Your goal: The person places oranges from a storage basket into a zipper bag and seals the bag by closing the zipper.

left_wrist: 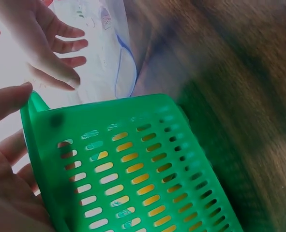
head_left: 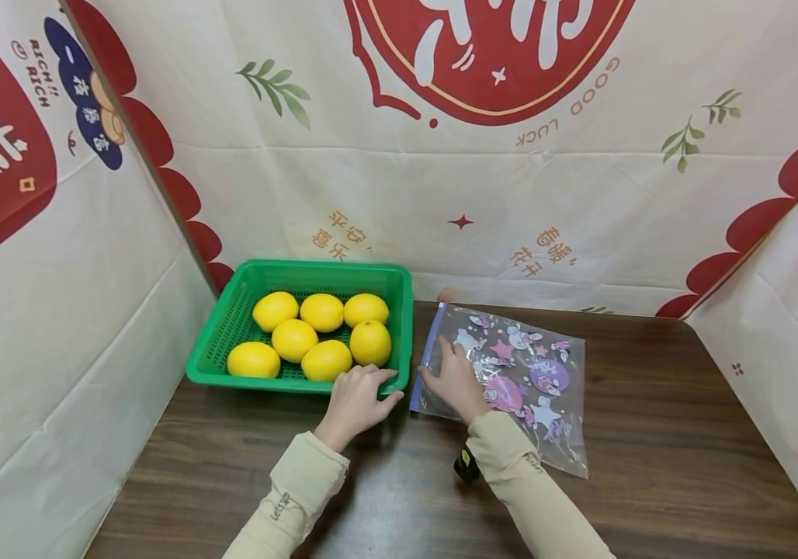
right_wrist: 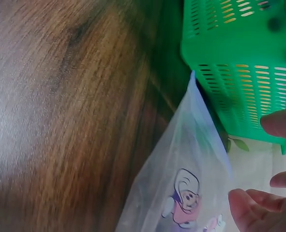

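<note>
A green plastic basket [head_left: 405,318] holds several yellow lemons [head_left: 324,313] spread over its bottom. At its near right corner my left hand [head_left: 357,402] grips the rim; in the left wrist view the thumb [left_wrist: 9,100] lies along one side of the rim and the fingers on the other. To the right of the basket a clear zip bag [head_left: 567,423] printed with pink and purple cartoon figures lies flat, its purple zip edge toward the basket. Over that edge is my right hand [head_left: 456,382], thumb and fingers apart with nothing between them.
Everything stands on a dark brown wooden table [head_left: 678,435]. Printed white cloth [head_left: 399,186] walls it in at the back and both sides, with the basket close to the back left corner. A small black device [head_left: 466,466] shows by the right cuff.
</note>
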Tool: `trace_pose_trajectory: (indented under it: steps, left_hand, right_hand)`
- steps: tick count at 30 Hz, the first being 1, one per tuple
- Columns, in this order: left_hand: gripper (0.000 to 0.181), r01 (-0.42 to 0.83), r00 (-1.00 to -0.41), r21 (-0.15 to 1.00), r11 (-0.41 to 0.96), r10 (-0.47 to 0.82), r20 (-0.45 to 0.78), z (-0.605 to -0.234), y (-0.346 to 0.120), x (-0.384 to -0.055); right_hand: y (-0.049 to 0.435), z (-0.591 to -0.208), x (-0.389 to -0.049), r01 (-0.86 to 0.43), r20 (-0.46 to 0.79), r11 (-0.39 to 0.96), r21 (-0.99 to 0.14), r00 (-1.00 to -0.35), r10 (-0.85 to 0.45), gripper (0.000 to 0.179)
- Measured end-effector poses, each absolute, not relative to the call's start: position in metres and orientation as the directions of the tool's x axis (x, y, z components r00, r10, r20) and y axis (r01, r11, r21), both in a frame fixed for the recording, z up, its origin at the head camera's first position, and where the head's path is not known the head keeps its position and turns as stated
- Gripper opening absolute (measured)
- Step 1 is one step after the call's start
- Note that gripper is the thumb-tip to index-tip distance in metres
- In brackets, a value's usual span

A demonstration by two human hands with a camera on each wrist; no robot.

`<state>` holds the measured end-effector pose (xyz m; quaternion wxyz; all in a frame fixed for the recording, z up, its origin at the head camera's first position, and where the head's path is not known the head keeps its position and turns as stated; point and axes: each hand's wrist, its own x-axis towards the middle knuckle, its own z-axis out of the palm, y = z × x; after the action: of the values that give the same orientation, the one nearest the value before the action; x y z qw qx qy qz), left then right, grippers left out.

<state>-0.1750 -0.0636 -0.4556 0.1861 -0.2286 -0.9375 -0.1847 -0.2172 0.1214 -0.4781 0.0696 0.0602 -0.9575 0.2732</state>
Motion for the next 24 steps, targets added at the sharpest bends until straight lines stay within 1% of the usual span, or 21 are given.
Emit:
trace_pose_trajectory:
  steps: [10,18,24]
  left_hand:
    - [0.03,0.483,-0.838,0.284,0.828,0.343,0.425,-0.455,-0.064,-0.174]
    - [0.03,0.482,-0.838,0.285,0.829,0.342,0.425,-0.455,-0.063,-0.174]
    - [0.03,0.481,-0.839,0.279,0.831,0.343,0.423,-0.455,-0.063,-0.174]
  right_hand:
    - [0.109,-0.49,-0.222,-0.142,0.196,0.881,-0.451,-0.979,-0.057,0.069]
    - [0.103,-0.498,-0.221,-0.163,0.202,0.87,-0.465,-0.977,-0.075,0.066]
    - [0.102,-0.507,-0.223,-0.153,0.212,0.891,-0.428,-0.975,-0.066,0.064]
